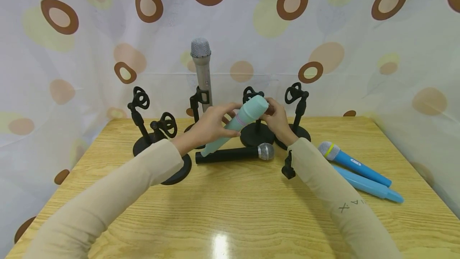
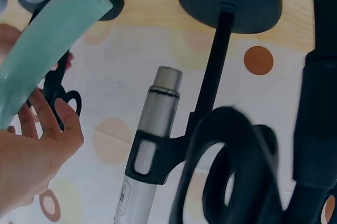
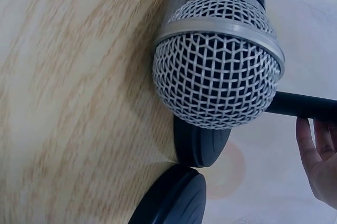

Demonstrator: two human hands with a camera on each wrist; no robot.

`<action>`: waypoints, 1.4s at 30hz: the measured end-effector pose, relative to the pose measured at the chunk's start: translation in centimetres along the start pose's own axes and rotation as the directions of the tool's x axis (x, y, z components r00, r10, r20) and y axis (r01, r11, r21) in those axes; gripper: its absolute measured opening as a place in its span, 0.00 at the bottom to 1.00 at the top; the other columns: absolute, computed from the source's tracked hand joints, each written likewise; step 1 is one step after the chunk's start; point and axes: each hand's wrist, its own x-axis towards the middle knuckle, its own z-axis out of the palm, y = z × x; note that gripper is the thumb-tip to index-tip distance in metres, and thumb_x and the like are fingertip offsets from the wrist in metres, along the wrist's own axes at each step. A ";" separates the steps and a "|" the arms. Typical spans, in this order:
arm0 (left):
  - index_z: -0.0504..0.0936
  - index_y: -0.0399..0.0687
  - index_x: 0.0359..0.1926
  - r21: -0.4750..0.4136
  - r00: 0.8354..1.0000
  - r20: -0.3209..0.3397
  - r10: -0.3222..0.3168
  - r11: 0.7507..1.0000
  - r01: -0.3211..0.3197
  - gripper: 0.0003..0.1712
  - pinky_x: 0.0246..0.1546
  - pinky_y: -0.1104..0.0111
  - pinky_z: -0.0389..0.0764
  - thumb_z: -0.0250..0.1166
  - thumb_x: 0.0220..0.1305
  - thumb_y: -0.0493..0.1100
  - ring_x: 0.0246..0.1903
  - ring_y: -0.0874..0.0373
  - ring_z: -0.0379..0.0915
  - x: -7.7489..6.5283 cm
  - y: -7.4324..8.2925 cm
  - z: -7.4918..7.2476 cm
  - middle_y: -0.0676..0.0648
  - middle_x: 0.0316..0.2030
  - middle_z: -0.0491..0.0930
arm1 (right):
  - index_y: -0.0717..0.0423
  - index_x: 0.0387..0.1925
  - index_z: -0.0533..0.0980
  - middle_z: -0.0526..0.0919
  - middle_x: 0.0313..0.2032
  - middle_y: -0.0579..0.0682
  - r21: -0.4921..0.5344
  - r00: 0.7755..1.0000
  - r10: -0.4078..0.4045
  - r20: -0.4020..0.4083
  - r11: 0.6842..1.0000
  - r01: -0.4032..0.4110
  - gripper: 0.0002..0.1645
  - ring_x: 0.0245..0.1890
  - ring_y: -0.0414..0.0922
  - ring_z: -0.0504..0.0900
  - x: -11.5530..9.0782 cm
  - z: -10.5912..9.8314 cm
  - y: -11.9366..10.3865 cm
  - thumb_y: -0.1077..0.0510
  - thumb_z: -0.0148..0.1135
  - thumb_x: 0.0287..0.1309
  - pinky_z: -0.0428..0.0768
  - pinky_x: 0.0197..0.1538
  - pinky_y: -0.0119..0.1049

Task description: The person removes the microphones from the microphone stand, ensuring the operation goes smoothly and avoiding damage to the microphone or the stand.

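A teal microphone (image 1: 241,120) is held tilted above the table, head up and to the right. My left hand (image 1: 212,125) grips its body from the left. My right hand (image 1: 276,118) holds its head end, right by the clip of a black stand (image 1: 256,131). In the left wrist view the teal microphone (image 2: 47,40) runs past my left hand's fingers (image 2: 45,119). The right wrist view shows only my right hand's fingertips (image 3: 318,155) beside the stand's pole (image 3: 305,105).
A black microphone (image 1: 233,154) with a mesh head (image 3: 218,71) lies on the wooden table (image 1: 230,211) below the hands. A silver microphone (image 1: 202,71) stands clipped in a rear stand. Several empty black stands (image 1: 141,127) stand around. Two blue microphones (image 1: 355,165) lie at the right.
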 end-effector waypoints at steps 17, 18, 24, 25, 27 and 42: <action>0.68 0.58 0.57 0.196 0.976 0.210 -0.054 0.980 0.012 0.36 0.41 0.64 0.79 0.73 0.46 0.43 0.39 0.55 0.78 -3.0 -1.1 3.3 0.47 0.43 0.80 | 0.59 0.60 0.64 0.78 0.42 0.65 -0.039 0.998 0.065 0.017 0.997 -0.064 0.31 0.42 0.53 0.78 -0.1 -0.1 -0.2 0.66 0.62 0.53 0.77 0.51 0.46; 0.68 0.58 0.56 0.203 0.975 0.217 -0.052 0.979 0.007 0.36 0.41 0.64 0.79 0.73 0.45 0.44 0.39 0.55 0.78 -3.1 -1.2 3.6 0.47 0.43 0.80 | 0.59 0.60 0.64 0.78 0.43 0.65 -0.042 0.997 0.069 0.019 0.997 -0.068 0.32 0.43 0.54 0.78 0.0 -0.1 -0.1 0.65 0.62 0.53 0.77 0.52 0.46; 0.71 0.57 0.55 0.224 0.969 0.243 -0.038 0.974 -0.018 0.34 0.43 0.64 0.78 0.73 0.45 0.43 0.42 0.57 0.76 -3.5 -1.8 4.7 0.49 0.44 0.80 | 0.58 0.60 0.64 0.78 0.44 0.65 -0.057 0.997 0.076 0.025 0.996 -0.074 0.32 0.45 0.55 0.77 -0.1 -0.2 -0.1 0.66 0.62 0.53 0.75 0.54 0.48; 0.72 0.56 0.55 0.222 0.969 0.246 -0.036 0.975 -0.020 0.34 0.42 0.64 0.78 0.73 0.45 0.42 0.42 0.57 0.76 -3.5 -1.9 4.9 0.49 0.43 0.80 | 0.58 0.60 0.64 0.78 0.44 0.65 -0.055 0.997 0.077 0.027 0.996 -0.076 0.32 0.45 0.55 0.77 -0.1 -0.2 -0.1 0.66 0.62 0.53 0.75 0.54 0.47; 0.72 0.55 0.56 0.212 0.966 0.258 -0.027 0.977 -0.029 0.34 0.42 0.65 0.77 0.73 0.45 0.41 0.42 0.57 0.75 -3.7 -2.0 5.2 0.49 0.43 0.80 | 0.58 0.60 0.64 0.78 0.44 0.65 -0.055 0.996 0.081 0.031 0.995 -0.079 0.32 0.44 0.55 0.77 -0.1 -0.2 -0.2 0.66 0.62 0.53 0.75 0.55 0.47; 0.74 0.58 0.54 0.191 0.946 0.320 -0.054 0.981 -0.008 0.31 0.38 0.72 0.76 0.73 0.46 0.44 0.38 0.61 0.74 -4.5 -2.4 7.5 0.51 0.40 0.79 | 0.57 0.63 0.61 0.75 0.48 0.65 -0.026 0.992 0.108 0.063 0.994 -0.107 0.33 0.50 0.57 0.76 -0.4 -0.5 -0.5 0.64 0.60 0.56 0.73 0.57 0.48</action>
